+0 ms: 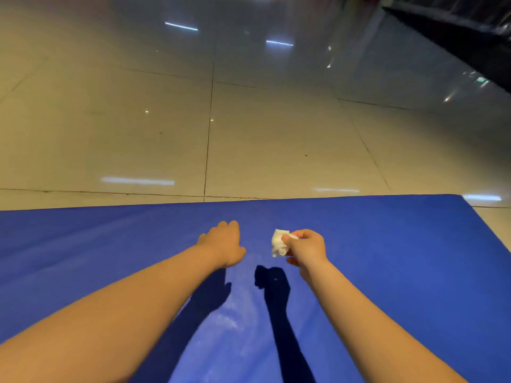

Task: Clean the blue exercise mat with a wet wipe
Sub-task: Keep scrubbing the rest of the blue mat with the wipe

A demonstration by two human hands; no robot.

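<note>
Right hand pinches the crumpled wet wipe just above the blue mat — mat spreading wide beneath and to both sides — while the left hand (fingers hidden, grip unclear) hovers just beside it.

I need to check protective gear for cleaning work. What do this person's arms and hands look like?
No gloves: the left hand and right hand are both bare. The left forearm and right forearm are bare too, no sleeve in view; no watch, ring or bracelet shows.
</note>
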